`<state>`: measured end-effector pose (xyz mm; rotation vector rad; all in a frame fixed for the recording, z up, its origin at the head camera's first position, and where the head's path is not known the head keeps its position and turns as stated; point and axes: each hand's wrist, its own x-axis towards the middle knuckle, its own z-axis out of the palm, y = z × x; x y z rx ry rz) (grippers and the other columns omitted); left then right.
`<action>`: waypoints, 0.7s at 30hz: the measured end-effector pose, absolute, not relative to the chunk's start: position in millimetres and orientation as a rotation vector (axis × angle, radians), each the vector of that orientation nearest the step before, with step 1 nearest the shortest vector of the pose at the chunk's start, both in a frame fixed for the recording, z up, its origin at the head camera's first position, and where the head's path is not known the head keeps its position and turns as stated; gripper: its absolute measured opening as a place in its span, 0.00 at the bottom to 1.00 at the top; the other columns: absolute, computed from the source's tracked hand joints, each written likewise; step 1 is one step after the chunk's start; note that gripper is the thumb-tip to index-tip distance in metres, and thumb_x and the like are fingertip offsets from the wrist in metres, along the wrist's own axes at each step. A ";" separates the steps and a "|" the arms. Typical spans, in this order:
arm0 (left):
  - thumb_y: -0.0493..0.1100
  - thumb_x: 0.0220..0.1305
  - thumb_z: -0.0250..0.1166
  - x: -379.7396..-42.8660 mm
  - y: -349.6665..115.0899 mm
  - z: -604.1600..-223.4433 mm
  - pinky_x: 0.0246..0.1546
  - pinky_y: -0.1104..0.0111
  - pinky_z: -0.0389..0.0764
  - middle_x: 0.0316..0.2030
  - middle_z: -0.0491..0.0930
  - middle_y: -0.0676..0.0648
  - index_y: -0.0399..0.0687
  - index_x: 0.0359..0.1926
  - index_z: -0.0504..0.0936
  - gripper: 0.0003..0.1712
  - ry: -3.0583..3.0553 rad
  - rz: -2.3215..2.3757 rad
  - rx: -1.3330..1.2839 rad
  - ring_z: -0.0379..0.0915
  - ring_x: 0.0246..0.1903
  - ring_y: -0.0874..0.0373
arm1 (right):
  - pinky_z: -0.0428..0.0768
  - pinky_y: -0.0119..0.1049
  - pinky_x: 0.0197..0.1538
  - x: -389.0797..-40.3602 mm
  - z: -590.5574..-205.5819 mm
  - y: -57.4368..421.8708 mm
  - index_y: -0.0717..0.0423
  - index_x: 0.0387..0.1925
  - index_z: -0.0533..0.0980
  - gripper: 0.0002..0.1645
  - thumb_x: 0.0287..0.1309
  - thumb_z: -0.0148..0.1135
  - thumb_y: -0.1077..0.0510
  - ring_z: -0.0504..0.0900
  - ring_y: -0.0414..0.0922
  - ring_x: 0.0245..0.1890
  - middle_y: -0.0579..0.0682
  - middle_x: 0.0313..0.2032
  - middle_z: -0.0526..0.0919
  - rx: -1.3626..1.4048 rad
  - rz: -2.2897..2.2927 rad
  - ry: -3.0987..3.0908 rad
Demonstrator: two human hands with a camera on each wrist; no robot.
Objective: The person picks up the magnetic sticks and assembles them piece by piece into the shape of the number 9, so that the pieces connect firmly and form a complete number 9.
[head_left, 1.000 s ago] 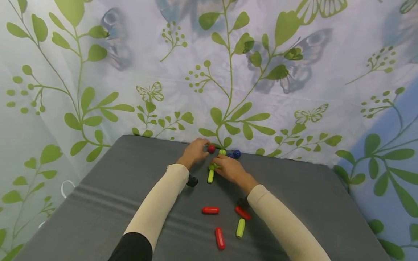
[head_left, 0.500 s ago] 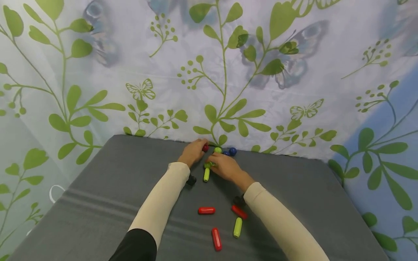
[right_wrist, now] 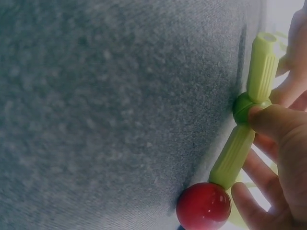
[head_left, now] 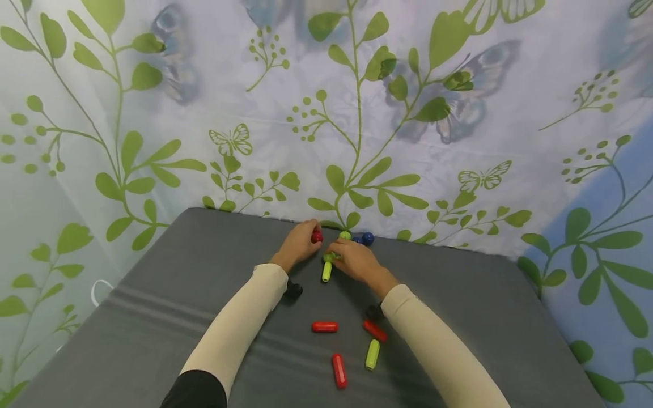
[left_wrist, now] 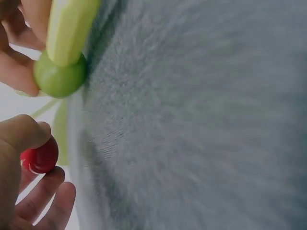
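My left hand [head_left: 297, 243] pinches a glossy red ball [left_wrist: 42, 155] between thumb and fingers, near the table's far edge. My right hand [head_left: 357, 260] holds a joined piece by its green ball [right_wrist: 242, 108], thumb pressed on it. One yellow-green rod [right_wrist: 263, 67] sticks out of that ball; in the head view it points towards me. A second yellow-green rod [right_wrist: 232, 155] runs from the ball's other side to another red ball [right_wrist: 204, 206], which the right hand hides in the head view. The two hands are close together, left hand to the left of the joined piece.
Behind the right hand lie a yellow-green ball [head_left: 344, 234] and blue balls [head_left: 368, 238]. Nearer me on the grey table [head_left: 204, 272] are red rods [head_left: 325, 327] and a loose yellow-green rod [head_left: 372, 355]. A leaf-patterned curtain [head_left: 285, 113] hangs along the far edge.
My left hand, earlier beside the red ball with fingers spread, has taken hold of it and drawn it left, away from the yellow-green ball. The right hand stays on the joined piece.
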<state>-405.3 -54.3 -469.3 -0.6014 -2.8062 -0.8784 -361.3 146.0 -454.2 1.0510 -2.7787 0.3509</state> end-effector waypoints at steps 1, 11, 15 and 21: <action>0.40 0.65 0.71 -400.1 -56.1 -467.8 0.43 0.57 0.77 0.43 0.78 0.45 0.44 0.50 0.76 0.16 -2.791 -0.902 -0.611 0.75 0.41 0.51 | 0.80 0.45 0.47 -361.7 -453.9 146.3 0.47 0.50 0.83 0.16 0.61 0.72 0.60 0.83 0.48 0.45 0.47 0.50 0.81 1.058 0.359 -2.774; 0.40 0.61 0.74 -340.2 -67.9 -461.5 0.39 0.63 0.79 0.38 0.77 0.52 0.48 0.45 0.79 0.14 -2.740 -1.034 -0.768 0.78 0.38 0.59 | 0.81 0.46 0.46 -366.1 -452.0 145.8 0.46 0.52 0.82 0.16 0.63 0.70 0.58 0.83 0.48 0.48 0.47 0.52 0.81 0.982 0.338 -2.836; 0.40 0.59 0.75 -326.8 -68.5 -463.7 0.38 0.65 0.79 0.36 0.77 0.53 0.48 0.43 0.79 0.14 -2.750 -1.023 -0.820 0.78 0.36 0.60 | 0.81 0.47 0.47 -367.1 -451.8 144.8 0.46 0.54 0.81 0.17 0.64 0.70 0.58 0.82 0.49 0.48 0.47 0.52 0.81 0.969 0.355 -2.869; 0.41 0.58 0.76 -313.7 -64.9 -470.3 0.36 0.64 0.78 0.36 0.77 0.52 0.48 0.42 0.79 0.16 -2.768 -1.014 -0.881 0.76 0.35 0.59 | 0.81 0.49 0.46 -369.4 -452.6 148.1 0.48 0.53 0.82 0.18 0.62 0.70 0.61 0.82 0.51 0.47 0.50 0.51 0.81 0.994 0.405 -2.850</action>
